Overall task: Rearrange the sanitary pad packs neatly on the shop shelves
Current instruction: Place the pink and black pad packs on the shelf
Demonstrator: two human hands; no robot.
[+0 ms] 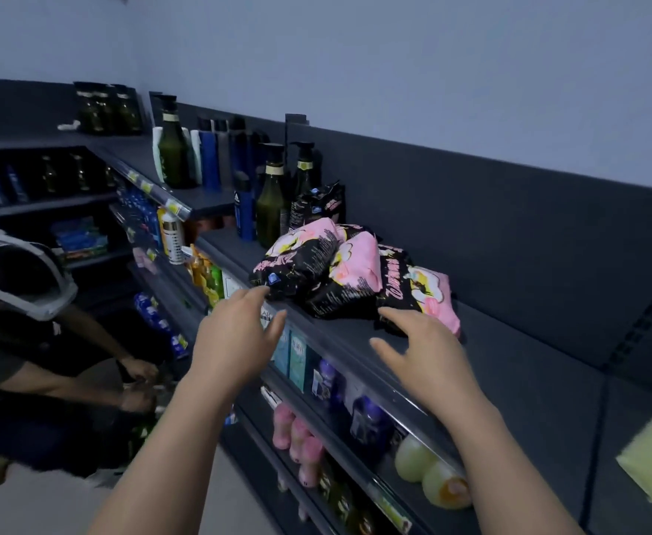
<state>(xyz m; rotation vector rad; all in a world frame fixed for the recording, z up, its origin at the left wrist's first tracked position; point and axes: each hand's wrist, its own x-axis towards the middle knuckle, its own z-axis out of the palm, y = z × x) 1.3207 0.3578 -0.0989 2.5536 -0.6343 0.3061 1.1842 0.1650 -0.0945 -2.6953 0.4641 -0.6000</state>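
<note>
The pad packs (pixel 340 276) lie heaped near the front edge of the top shelf (pixel 510 364). Your left hand (pixel 235 334) and right hand (pixel 425 353) hover beside them, fingers spread, holding nothing. Take one outer pack each and set it square to that edge.

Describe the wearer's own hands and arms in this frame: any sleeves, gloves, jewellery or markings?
The left hand and right hand are bare: no gloves, rings, watch or bracelets visible. The left forearm and right forearm are uncovered down to the frame's lower edge, so no sleeve shows. No markings can be made out in the dim light.
</note>
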